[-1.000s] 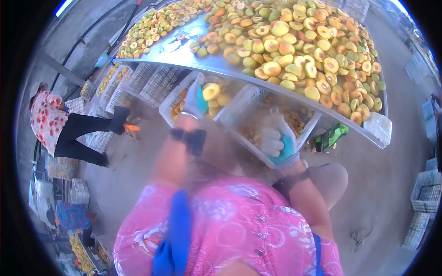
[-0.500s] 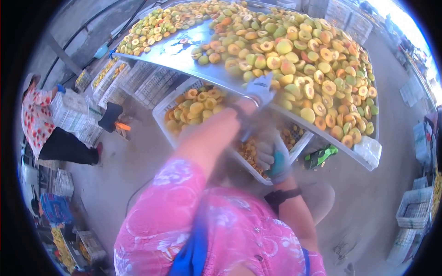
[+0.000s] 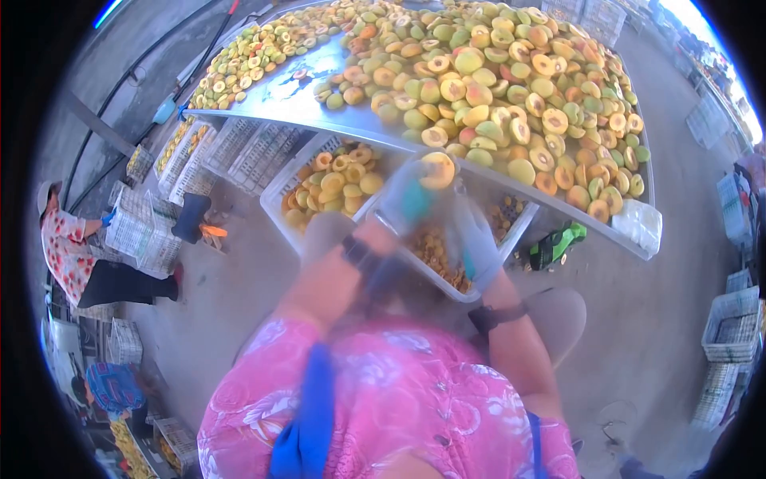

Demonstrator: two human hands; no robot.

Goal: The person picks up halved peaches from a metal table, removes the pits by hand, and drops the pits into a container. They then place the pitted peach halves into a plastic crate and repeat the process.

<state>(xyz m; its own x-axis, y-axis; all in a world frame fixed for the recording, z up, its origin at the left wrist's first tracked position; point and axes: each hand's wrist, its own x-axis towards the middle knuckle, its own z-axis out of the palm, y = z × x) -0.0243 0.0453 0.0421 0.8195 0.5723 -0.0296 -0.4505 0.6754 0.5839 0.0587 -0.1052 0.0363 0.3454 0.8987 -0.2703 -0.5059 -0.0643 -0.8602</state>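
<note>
In front of me a metal table [image 3: 279, 109] bears a heap of halved apricots [image 3: 550, 120], some with stones showing. My left hand [image 3: 407, 195], in a pale and teal glove, is closed on an apricot half [image 3: 437, 170] at the table's near edge. Just right of it my right hand [image 3: 476, 239], also gloved, has its fingers closed and pointing up toward that half. Blur hides what they grip, if anything. Beneath my hands stands a crate of small brown pieces [image 3: 435, 251]. A white crate [image 3: 277, 199] with apricot halves [image 3: 339, 184] stands left of it.
Stacked white crates [image 3: 255, 152] stand left of the table. Another person [image 3: 68, 247] bends over crates [image 3: 144, 227] at far left. A green and black object [image 3: 556, 245] lies on the floor at right, and more crates [image 3: 732, 327] line the right side.
My left hand has come back from the heap toward my right hand, with an apricot half now in it. My right hand has risen slightly, fingers now pointing up.
</note>
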